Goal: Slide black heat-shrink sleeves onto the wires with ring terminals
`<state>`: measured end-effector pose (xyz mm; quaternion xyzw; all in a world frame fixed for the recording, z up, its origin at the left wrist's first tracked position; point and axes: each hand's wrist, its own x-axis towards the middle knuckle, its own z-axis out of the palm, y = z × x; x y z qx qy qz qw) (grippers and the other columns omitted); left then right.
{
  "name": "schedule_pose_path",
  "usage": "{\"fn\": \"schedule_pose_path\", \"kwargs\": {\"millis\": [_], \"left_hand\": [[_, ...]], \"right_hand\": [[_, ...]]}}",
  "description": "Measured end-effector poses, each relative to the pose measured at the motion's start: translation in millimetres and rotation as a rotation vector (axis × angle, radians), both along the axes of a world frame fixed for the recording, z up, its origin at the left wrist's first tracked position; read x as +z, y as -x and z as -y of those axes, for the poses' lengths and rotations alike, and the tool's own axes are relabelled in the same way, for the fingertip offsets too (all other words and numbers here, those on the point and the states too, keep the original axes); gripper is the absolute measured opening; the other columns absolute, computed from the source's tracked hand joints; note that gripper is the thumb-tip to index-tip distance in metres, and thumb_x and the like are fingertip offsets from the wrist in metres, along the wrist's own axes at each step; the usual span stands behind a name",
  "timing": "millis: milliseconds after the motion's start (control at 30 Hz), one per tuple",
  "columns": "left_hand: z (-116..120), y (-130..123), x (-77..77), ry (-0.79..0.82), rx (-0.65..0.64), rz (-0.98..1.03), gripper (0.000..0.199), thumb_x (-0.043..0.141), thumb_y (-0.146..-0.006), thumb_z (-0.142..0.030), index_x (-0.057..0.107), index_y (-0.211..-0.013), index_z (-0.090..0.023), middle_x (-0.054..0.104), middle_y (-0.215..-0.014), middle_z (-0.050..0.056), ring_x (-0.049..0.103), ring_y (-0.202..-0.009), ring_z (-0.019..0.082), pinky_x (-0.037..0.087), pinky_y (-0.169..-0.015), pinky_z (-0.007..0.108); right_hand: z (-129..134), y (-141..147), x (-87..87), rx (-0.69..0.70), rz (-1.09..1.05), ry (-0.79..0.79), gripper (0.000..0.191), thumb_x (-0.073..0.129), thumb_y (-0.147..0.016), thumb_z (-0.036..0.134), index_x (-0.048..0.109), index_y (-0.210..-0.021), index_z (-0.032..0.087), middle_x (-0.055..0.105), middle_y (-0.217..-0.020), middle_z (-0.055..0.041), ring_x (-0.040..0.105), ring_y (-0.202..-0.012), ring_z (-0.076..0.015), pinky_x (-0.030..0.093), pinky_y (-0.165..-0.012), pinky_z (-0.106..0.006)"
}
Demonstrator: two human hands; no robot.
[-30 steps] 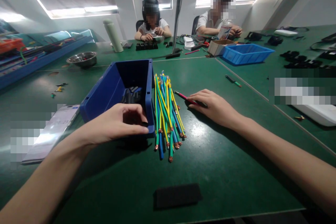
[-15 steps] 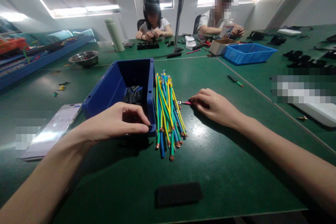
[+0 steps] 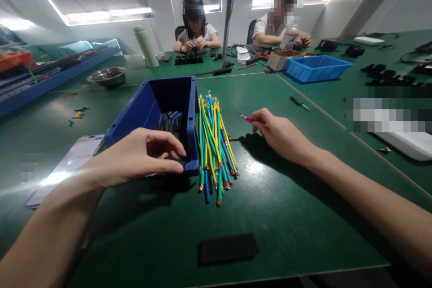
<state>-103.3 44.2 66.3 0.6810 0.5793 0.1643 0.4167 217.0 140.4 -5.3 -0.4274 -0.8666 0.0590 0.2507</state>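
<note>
My right hand (image 3: pixel 280 135) is closed on a short red wire with a silver ring terminal (image 3: pixel 243 117), its ring pointing left, held just above the table. My left hand (image 3: pixel 148 155) rests at the front rim of a dark blue bin (image 3: pixel 193 121), thumb and fingers curled around a dark piece that looks like a short black tube (image 3: pixel 178 160); fingers hide most of it. Inside the bin lie several short black tubes (image 3: pixel 170 123). Between my hands, beside the bin, is a bundle of yellow-green and blue wires (image 3: pixel 218 148) with bare copper ends towards me.
A black foam block (image 3: pixel 228 249) lies near the front edge. A phone (image 3: pixel 67 166) is left of the bin. Farther off are a metal bowl (image 3: pixel 107 77), a light blue tray (image 3: pixel 317 69), a green bottle (image 3: pixel 146 47) and a metal post (image 3: pixel 227 27). Two people work across the table.
My right hand has lifted the red wire and moved slightly right and away from me. My left hand has shifted slightly left, its thumb and fingertips a little farther apart.
</note>
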Motion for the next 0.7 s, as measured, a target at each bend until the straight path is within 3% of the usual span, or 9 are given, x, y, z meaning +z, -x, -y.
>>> {"fn": "schedule_pose_path", "kwargs": {"millis": [100, 200, 333, 400, 533, 700], "left_hand": [[7, -3, 6.9, -0.216, 0.077, 0.003, 0.029, 0.080, -0.069, -0.046, 0.074, -0.083, -0.021, 0.068, -0.075, 0.001, 0.061, -0.065, 0.015, 0.046, -0.053, 0.022], [16, -14, 7.5, -0.521, 0.066, 0.041, 0.022, 0.080, -0.073, -0.041, 0.075, -0.087, -0.024, 0.070, -0.081, 0.000, 0.063, -0.070, 0.015, 0.048, -0.059, 0.022], [24, -33, -3.9, -0.898, 0.023, -0.052, 0.015, 0.075, -0.083, -0.026, 0.072, -0.097, -0.023, 0.069, -0.094, 0.000, 0.063, -0.078, 0.012, 0.048, -0.062, 0.021], [27, -40, -12.0, -1.040, -0.033, -0.145, 0.018, 0.073, -0.085, -0.020, 0.071, -0.103, -0.020, 0.068, -0.097, 0.002, 0.063, -0.083, 0.012, 0.050, -0.070, 0.022], [30, -49, -25.7, -1.178, -0.097, -0.223, 0.024, 0.071, -0.086, -0.014, 0.067, -0.110, -0.016, 0.067, -0.098, 0.004, 0.061, -0.087, 0.013, 0.050, -0.079, 0.025], [31, -52, -32.4, -1.203, -0.015, -0.198, 0.023, 0.070, -0.087, -0.014, 0.068, -0.109, -0.018, 0.067, -0.096, 0.004, 0.062, -0.084, 0.013, 0.051, -0.076, 0.025]], "right_hand": [[8, 4, 3.1, -0.011, -0.054, -0.046, 0.013, 0.045, -0.098, 0.031, 0.051, -0.101, 0.019, 0.062, -0.075, -0.0020, 0.055, -0.059, -0.0153, 0.038, -0.056, -0.027], [15, 6, 6.6, 0.074, -0.096, -0.129, 0.015, 0.054, -0.095, 0.033, 0.052, -0.099, 0.019, 0.061, -0.076, -0.0011, 0.054, -0.059, -0.0132, 0.040, -0.055, -0.025], [25, 6, 15.7, 0.234, -0.065, -0.296, 0.006, 0.050, -0.097, 0.023, 0.055, -0.099, 0.020, 0.064, -0.082, -0.0034, 0.057, -0.067, -0.0135, 0.044, -0.060, -0.025], [31, 6, 21.8, 0.297, -0.035, -0.382, 0.008, 0.049, -0.097, 0.019, 0.056, -0.103, 0.020, 0.066, -0.085, -0.0047, 0.059, -0.071, -0.0140, 0.046, -0.063, -0.026], [42, 8, 30.5, 0.377, 0.030, -0.564, 0.015, 0.055, -0.095, 0.017, 0.058, -0.110, 0.020, 0.069, -0.083, -0.0040, 0.061, -0.069, -0.0138, 0.044, -0.058, -0.026], [46, 8, 29.4, 0.434, 0.098, -0.645, 0.022, 0.058, -0.095, 0.020, 0.058, -0.117, 0.018, 0.069, -0.078, -0.0021, 0.057, -0.063, -0.0124, 0.038, -0.051, -0.026]]}}
